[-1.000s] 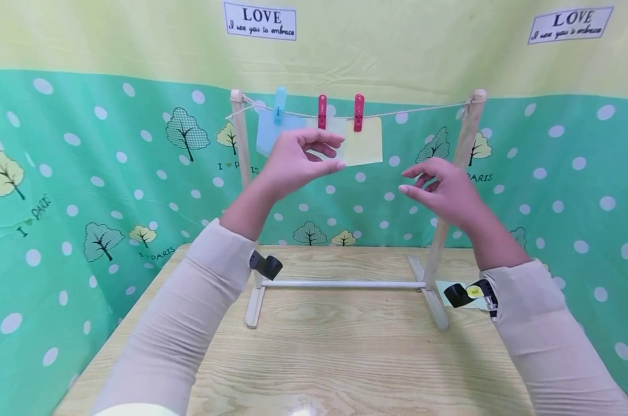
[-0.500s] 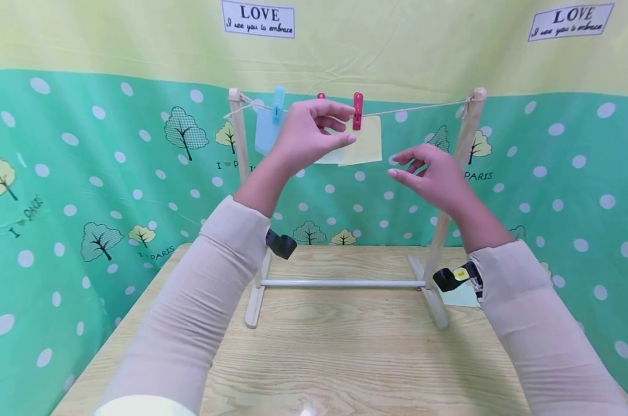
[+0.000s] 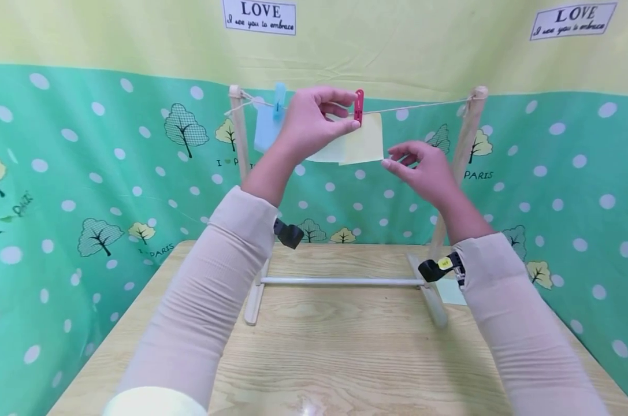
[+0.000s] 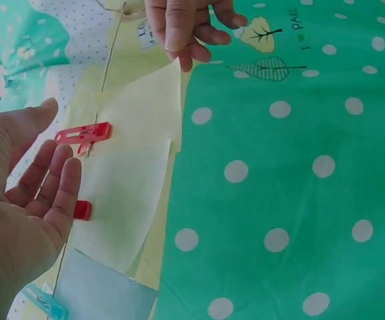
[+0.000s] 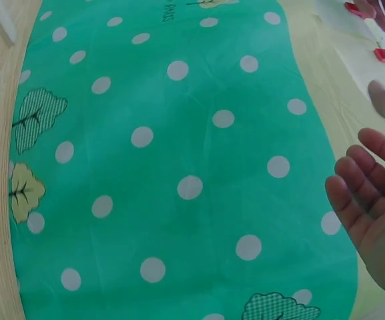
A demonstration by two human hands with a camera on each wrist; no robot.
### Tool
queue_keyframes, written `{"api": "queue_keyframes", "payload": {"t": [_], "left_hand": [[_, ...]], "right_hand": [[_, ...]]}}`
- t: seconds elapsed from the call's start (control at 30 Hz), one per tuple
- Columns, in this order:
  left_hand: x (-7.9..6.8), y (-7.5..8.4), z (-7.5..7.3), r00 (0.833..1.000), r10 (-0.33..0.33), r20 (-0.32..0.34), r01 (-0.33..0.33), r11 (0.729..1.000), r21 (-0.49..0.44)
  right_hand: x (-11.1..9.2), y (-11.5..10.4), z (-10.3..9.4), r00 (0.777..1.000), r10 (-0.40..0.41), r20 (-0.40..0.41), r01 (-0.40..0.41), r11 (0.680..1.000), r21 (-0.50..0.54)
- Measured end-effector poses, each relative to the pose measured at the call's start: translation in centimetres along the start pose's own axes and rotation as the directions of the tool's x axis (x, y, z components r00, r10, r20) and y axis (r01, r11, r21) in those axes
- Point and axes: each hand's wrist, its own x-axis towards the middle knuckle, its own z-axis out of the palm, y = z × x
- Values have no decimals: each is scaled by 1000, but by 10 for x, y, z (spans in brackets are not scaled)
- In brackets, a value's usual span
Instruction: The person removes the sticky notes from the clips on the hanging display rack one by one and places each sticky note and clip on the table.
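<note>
A yellow sheet of paper [image 3: 368, 141] hangs from a string [image 3: 417, 108], held by a red clothespin [image 3: 359, 110]. Around that clothespin my left hand [image 3: 314, 124] has its thumb and fingers spread, still parted in the left wrist view. My right hand [image 3: 420, 170] is at the yellow sheet's lower right corner, fingertips right at the paper and thumb apart from the fingers. Left of the yellow sheet hang a pale green sheet [image 4: 119, 200] under a second red clothespin [image 4: 82, 210], mostly behind my left hand, and a blue sheet [image 3: 265, 130] under a blue clothespin [image 3: 279, 101].
The string runs between two wooden posts, the right post [image 3: 469, 136] and the left post [image 3: 239, 127]. A white bar [image 3: 342, 281] joins their feet on the wooden table [image 3: 324, 358]. Another pale sheet [image 3: 451, 292] lies by the right foot. A patterned curtain [image 3: 152, 144] hangs behind.
My left hand has moved up and right, from in front of the pale green sheet to the red clothespin on the yellow one. My right hand has moved left and up to that sheet's corner.
</note>
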Motion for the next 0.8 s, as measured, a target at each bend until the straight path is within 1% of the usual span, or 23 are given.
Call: {"api": "queue_keyframes", "payload": {"t": [0.1,0.27,0.43,0.67,0.8], "left_hand": [[2,1,0,1000,-21,-8,21,1000,-1],[6,3,-1,999,-40,-9,40,999,14],[10,6,-4,998,-60,2,60,997,49],[16,13,-3,989,-136,57,127,983,132],[17,13,-1,987,-141,72,128,979,161]], "right_hand": [[1,-1,3,1000,23,12,-24,998,56],[5,-5,10,999,37,6,-37,994,106],[9,-6,18,999,28,-34,-25,995,94],[13,-1,27,996,35,-80,-31,998,54],[14,-2,29,995,30,-95,-26,999,43]]}}
